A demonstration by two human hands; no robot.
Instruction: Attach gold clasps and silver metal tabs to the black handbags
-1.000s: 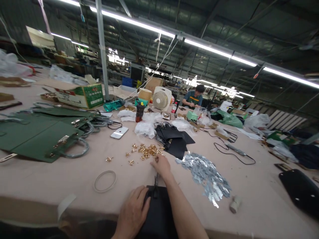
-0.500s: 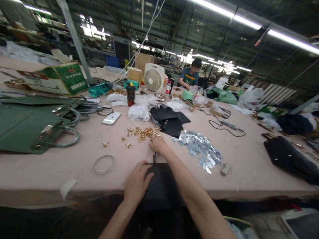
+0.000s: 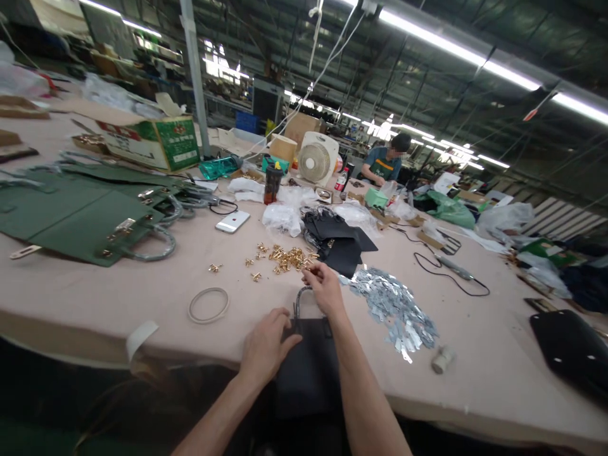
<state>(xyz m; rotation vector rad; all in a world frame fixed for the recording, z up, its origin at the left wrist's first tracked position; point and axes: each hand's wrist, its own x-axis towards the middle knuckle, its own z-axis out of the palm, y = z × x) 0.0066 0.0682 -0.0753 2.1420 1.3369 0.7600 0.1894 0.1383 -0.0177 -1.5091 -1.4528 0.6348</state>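
Note:
A small black handbag (image 3: 306, 373) with an upright loop handle (image 3: 298, 303) is at the table's front edge, close to my body. My left hand (image 3: 266, 345) holds its upper left corner, the thumb lying over the front and the fingers by the handle's base. Beyond the handle, my right hand (image 3: 325, 288) has its fingers pinched together beside a pile of gold-coloured metal fittings (image 3: 289, 258); what they hold is too small to make out. To the right of this hand lies a heap of flat silver metal pieces (image 3: 392, 304).
Black panels (image 3: 339, 240) lie behind the gold pile. A tape roll (image 3: 209, 305), a phone (image 3: 232, 221) and green bags (image 3: 95, 215) are on the left. Rightward are a corded tool (image 3: 453, 267), a small grey cylinder (image 3: 443, 360) and a black bag (image 3: 570, 345). Another person (image 3: 384, 161) works across the table.
My right hand has drawn back slightly from the gold pile, its fingers now pinched and raised. The bag's handle shows more fully. My view has turned left and tilted.

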